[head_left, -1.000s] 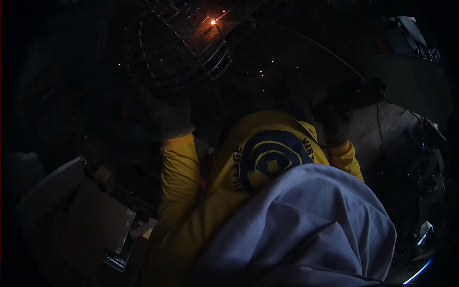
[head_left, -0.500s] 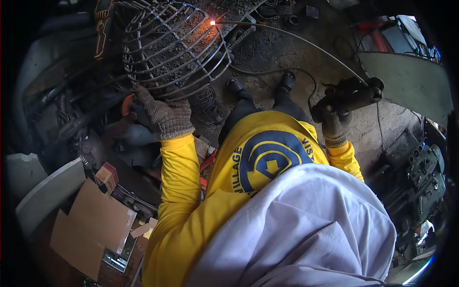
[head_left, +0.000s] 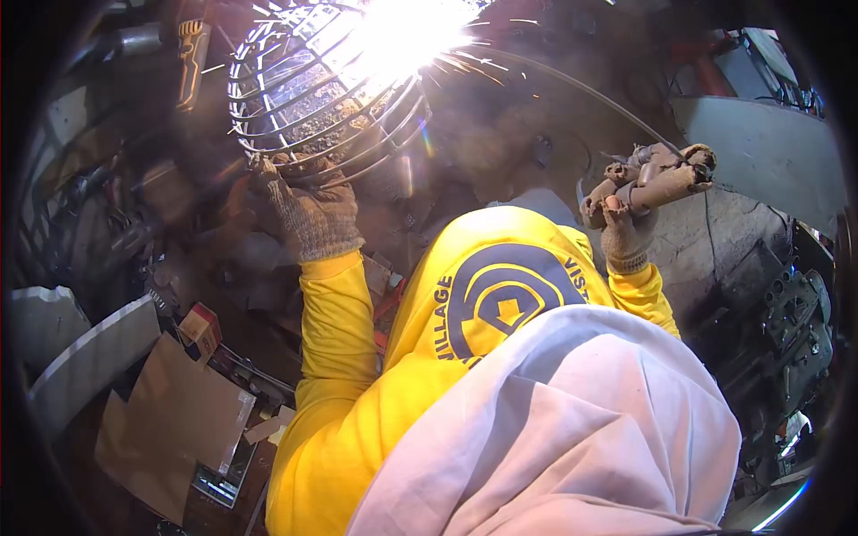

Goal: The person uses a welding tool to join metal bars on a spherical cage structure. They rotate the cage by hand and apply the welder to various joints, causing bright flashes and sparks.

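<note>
A rounded cage [head_left: 304, 124] of welded metal bars stands at the upper left. My left hand [head_left: 315, 211], in a knitted glove, is closed on its near lower edge. At the right, my gloved right hand [head_left: 624, 236] wraps round a worn welding electrode holder [head_left: 666, 185]. From the holder a long, thin, bowed welding rod [head_left: 594, 90] reaches left to the cage's upper right side. A blinding white arc [head_left: 407, 34] burns at the rod's end, throwing sparks and hiding the tip and the bars around it.
A grinder-like orange and black tool [head_left: 191, 64] lies left of the cage. Cardboard [head_left: 170, 424] and a small red box [head_left: 200, 327] are at lower left. A curved pale panel [head_left: 769, 147] stands at right, above dark machinery [head_left: 791, 339]. Smoke hazes the floor.
The small orange glow at the rod's tip has become a bright arc with flying sparks and smoke. Both hands keep nearly the same places, and their holds are unchanged.
</note>
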